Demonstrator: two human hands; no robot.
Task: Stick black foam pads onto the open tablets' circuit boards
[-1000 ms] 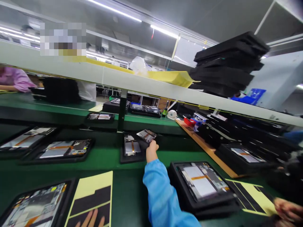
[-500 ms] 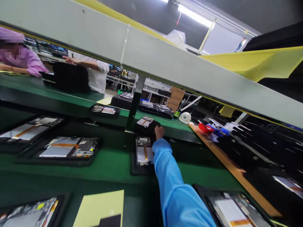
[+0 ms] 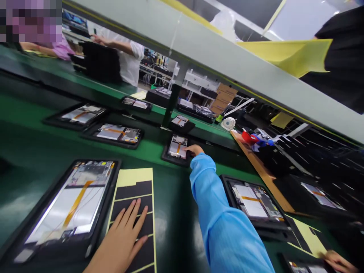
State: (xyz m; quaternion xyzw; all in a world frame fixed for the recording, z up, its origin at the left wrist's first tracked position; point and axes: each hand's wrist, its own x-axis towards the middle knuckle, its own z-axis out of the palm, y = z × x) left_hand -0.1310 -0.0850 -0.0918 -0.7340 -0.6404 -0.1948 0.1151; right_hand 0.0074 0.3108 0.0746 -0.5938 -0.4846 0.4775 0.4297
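My right hand (image 3: 193, 150), in a blue sleeve, reaches far forward and rests on the right edge of a black tray (image 3: 167, 155) holding an opened tablet on the green belt. Its fingers curl over the tray edge. A second small tray with a device (image 3: 181, 123) sits just beyond it on the raised green ledge. My left hand (image 3: 122, 237) lies flat, fingers spread, on a yellow sheet with black foam strips (image 3: 133, 189). Beside that sheet on the left lies a large tray with an opened tablet (image 3: 68, 204).
More trays with opened tablets lie on the belt (image 3: 115, 133) (image 3: 81, 113) and to my right (image 3: 253, 201). A grey overhead shelf (image 3: 227, 57) with yellow sheets crosses above. Two other people work beyond the far ledge. Another person's hand (image 3: 335, 259) shows at bottom right.
My right hand let go of the small tray on the raised ledge and drew back to the tray on the belt. The view tilted down, and my left hand came into sight again.
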